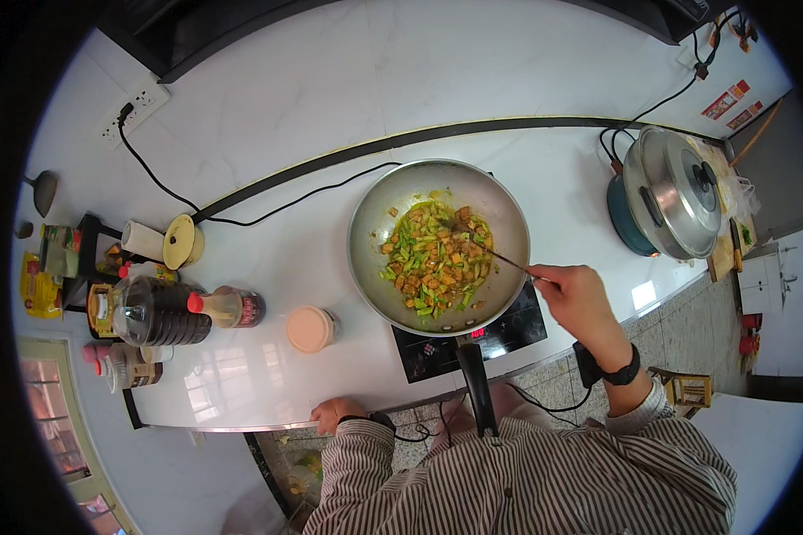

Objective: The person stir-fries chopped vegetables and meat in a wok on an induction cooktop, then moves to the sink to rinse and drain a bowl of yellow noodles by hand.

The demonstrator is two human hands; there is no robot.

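In my right hand [572, 297] is the thin handle of a metal cooking utensil [502, 257]; food hides its head, so I cannot tell if it is a spatula or a ladle. The utensil reaches into a metal wok [375, 267] holding chopped green vegetables and browned cubes [438, 257]. Under the wok, a black induction cooker [428, 358] shows a lit red display. The wok's black handle [476, 384] points towards my body. My left hand [338, 411] rests curled at the counter's front edge, with its fingers partly hidden.
A pink-lidded jar [310, 329] stands left of the wok. Beyond it are a red-capped sauce bottle [231, 307], a large dark bottle [160, 311] and a yellow lidded pot [183, 242]. At right, a lidded steel pot [672, 194] sits on a blue base. A black cord [294, 204] crosses the counter.
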